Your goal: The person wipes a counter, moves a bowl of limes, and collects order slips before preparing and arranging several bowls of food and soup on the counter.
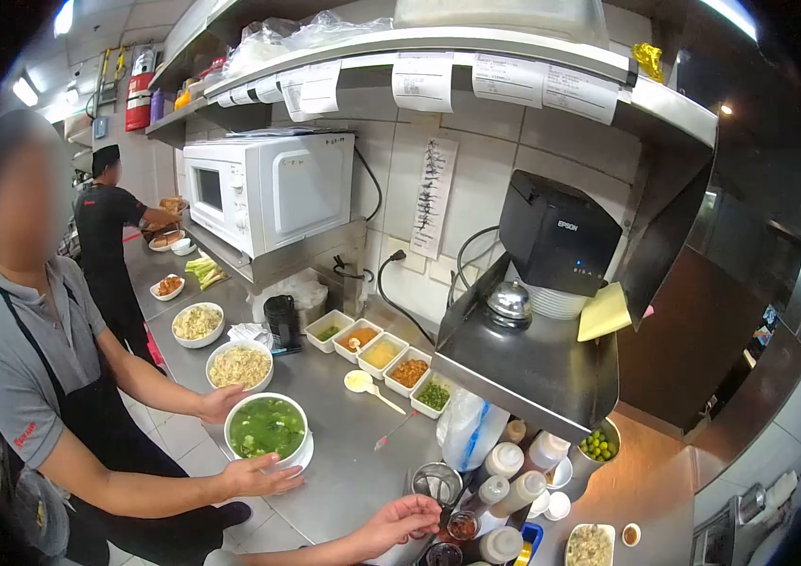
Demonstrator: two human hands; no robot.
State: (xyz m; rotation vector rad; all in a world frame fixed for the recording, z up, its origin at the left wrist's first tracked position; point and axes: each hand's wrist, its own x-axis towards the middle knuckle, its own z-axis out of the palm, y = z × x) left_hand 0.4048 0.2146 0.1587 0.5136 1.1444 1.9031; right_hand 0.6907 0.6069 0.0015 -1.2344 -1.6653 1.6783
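My left hand (405, 519) reaches in from the bottom edge, over the counter. Its fingers are bent together, and whether anything small is between them is hidden. Just beyond the fingertips is a small jar with dark red contents (463, 525), with a metal-rimmed container (438, 481) behind it. Several squeeze bottles (504, 459) stand close by on the right. My right hand is out of view. To the left, a co-worker's two hands (264, 474) are around a white bowl of green soup (266, 429), which sits over a white plate (304, 453).
Bowls of rice-like food (240, 366) line the steel counter (348, 462). Square tubs of toppings (408, 371) and a white spoon (381, 394) lie along the wall. A raised shelf (523, 377) carries a printer (559, 231) and bell (510, 304). Another person (108, 236) works farther back.
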